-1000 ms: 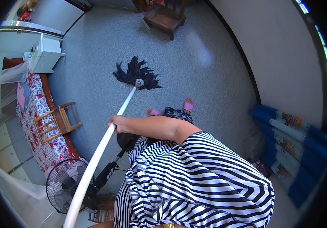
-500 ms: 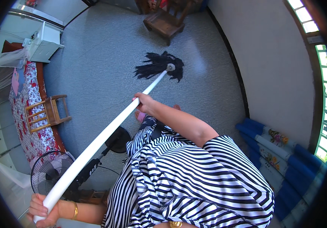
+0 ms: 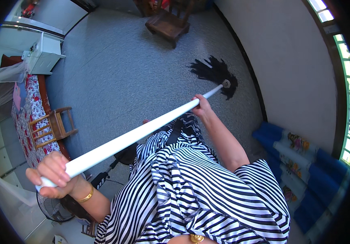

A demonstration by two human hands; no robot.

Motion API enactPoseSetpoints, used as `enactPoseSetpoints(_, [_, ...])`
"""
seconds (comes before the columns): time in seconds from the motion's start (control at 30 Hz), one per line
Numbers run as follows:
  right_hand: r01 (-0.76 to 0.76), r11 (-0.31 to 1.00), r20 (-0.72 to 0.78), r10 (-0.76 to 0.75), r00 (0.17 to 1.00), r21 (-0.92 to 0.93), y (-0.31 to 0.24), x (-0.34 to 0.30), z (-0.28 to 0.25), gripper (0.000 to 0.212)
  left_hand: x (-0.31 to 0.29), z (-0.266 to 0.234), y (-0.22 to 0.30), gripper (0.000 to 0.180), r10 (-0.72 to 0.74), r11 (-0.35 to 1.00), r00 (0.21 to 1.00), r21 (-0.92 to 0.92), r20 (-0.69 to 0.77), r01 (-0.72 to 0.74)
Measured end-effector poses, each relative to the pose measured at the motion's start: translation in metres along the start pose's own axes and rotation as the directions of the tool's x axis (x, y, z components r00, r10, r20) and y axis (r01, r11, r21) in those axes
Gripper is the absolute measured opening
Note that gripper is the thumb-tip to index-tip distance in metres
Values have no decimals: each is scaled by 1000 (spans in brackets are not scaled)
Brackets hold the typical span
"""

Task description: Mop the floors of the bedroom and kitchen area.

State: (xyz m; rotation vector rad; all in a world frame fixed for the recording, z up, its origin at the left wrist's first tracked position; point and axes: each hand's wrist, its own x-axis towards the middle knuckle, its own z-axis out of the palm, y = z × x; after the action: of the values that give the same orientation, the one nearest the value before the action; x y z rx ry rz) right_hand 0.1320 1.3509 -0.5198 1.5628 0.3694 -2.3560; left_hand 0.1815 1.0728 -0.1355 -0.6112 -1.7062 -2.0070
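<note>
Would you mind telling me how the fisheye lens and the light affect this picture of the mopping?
In the head view, the window on the right curves strongly and glows bright, and a black rim rings the picture; the white mop handle, held in the left hand and right hand, stays nearly straight; the black mop head on the grey floor looks sharp, without glare.

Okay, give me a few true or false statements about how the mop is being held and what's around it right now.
1. Both hands grip the white mop handle. True: the left hand is near its upper end and the right hand is close to the head.
2. The black mop head lies on the grey floor. True.
3. The mop head rests on the blue mattress. False: the mattress lies apart, along the wall.
4. The wooden chair lies under the mop head. False: it stands by the bed, far left.
</note>
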Motion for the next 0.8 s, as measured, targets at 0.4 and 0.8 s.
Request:
enactPoseSetpoints(0.4, [44, 993, -299, -8, 954, 113, -31, -11, -85, 14, -15, 14, -50, 21, -214, 976, 976, -19, 23, 215])
enactPoseSetpoints(0.8, [-177, 983, -344, 153, 927, -40, 62, -16, -16, 23, -7, -8, 43, 14, -21, 999, 995, -50, -99, 16])
